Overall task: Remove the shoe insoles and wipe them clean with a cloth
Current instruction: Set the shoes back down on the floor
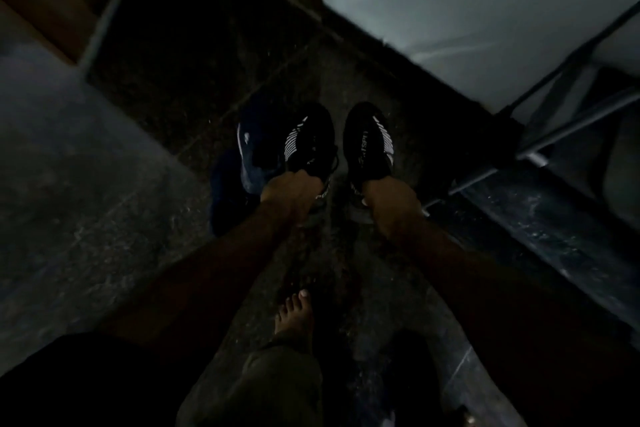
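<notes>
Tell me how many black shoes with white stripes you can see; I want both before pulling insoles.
2. One shoe is gripped at its heel by the left hand; the other shoe, beside it, by the right hand. The dim light could hide more.

Two shoes sit side by side on the floor (104, 184): the left shoe (308, 139), the right shoe (369, 142). A bare foot (294, 319) stands nearer.

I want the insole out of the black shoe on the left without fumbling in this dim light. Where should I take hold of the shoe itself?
Grip the left black shoe at its heel collar, coming from behind, where the left hand already closes on it. The toe points away from you, so the opening faces your hand. The insole itself is not visible.
</notes>
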Action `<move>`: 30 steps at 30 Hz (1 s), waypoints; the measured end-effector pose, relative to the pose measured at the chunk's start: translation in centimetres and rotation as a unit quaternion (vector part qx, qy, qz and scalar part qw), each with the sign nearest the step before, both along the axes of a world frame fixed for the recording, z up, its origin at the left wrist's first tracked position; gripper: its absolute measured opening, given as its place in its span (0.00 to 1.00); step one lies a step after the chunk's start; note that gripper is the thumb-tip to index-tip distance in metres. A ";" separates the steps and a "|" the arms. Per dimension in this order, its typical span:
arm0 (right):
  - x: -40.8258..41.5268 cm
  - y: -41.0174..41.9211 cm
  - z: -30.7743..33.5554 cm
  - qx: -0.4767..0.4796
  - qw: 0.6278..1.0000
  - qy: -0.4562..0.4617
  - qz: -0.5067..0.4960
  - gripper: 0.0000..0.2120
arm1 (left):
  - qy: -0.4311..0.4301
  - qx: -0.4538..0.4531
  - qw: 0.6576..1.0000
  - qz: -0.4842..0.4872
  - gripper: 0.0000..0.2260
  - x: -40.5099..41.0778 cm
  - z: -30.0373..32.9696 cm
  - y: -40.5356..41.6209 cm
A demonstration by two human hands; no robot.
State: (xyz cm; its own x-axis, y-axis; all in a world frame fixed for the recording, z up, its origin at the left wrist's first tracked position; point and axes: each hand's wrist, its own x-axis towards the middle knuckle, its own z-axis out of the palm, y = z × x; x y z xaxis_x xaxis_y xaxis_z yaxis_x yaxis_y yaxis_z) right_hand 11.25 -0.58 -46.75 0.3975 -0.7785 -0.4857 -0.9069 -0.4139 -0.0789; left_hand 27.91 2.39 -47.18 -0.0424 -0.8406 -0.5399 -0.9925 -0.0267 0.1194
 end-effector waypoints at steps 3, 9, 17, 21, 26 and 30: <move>-0.6 0.1 6.9 -0.041 0.998 -0.040 -0.030 0.11 | -0.023 -0.058 0.998 -0.017 0.13 0.1 7.1 -0.4; -3.2 2.2 21.0 -0.141 0.984 -0.106 -0.039 0.15 | -0.042 -0.191 0.980 -0.046 0.15 -1.7 22.6 0.7; -10.0 6.6 34.1 -0.253 0.957 -0.124 -0.069 0.10 | -0.036 -0.304 0.949 -0.070 0.13 -7.6 36.7 3.9; -14.4 8.3 37.9 -0.282 0.945 -0.127 -0.104 0.11 | -0.032 -0.326 0.939 -0.103 0.12 -12.0 40.6 4.7; -20.6 9.8 40.6 -0.294 0.934 -0.126 -0.157 0.14 | -0.012 -0.339 0.927 -0.157 0.16 -17.2 42.7 4.1; -25.1 10.2 41.6 -0.295 0.926 -0.124 -0.201 0.15 | 0.016 -0.338 0.924 -0.180 0.16 -21.2 42.9 3.0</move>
